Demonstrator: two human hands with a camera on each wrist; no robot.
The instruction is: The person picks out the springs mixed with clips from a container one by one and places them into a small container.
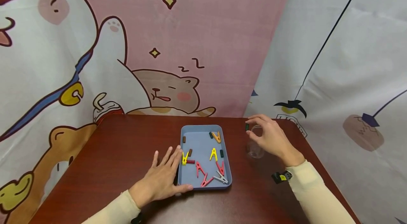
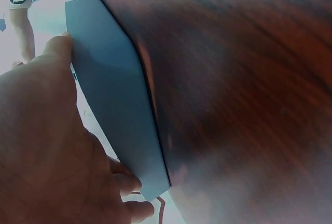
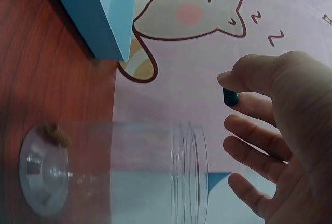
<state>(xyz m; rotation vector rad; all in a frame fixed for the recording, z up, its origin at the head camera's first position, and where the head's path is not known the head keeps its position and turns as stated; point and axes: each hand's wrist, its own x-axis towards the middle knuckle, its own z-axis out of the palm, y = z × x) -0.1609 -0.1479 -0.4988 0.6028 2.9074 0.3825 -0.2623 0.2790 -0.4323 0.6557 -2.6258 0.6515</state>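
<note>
Sleeves of pale cream frame the near edge of the table (image 1: pixel 121 153), and just past them the left hand (image 1: pixel 160 178) lies flat with relaxed fingers, grasping nothing, its thumb side pressed against the near-left wall of the blue tray (image 1: pixel 203 187). In the left wrist view that wall stands right beside the palm. Steadying the tray like this looks sound; light pressure should be enough to stop it sliding.

Inside the tray lie small clips (image 1: pixel 213 154) in yellow, red, orange and white, with a few dark cylindrical pieces (image 1: pixel 221 153) scattered between them.

Farther out, to the right of the tray, the right hand (image 1: pixel 270 139) pinches a small dark green cylinder (image 1: pixel 247 127) between thumb and forefinger, the other fingers loosely spread. It hovers above a clear jar (image 1: pixel 255 144) standing on the table just beside the tray. In the right wrist view one brown piece (image 3: pixel 58 135) already rests on the jar's bottom, and the green cylinder (image 3: pixel 230 97) is held off to one side of the mouth rather than over it.

To do this well, I judge the pinch should come squarely over the opening and low before letting go, so the piece cannot bounce off the rim. The cylinder is short; its long axis seems to run roughly across the fingertips, though it is too small to be sure
</note>
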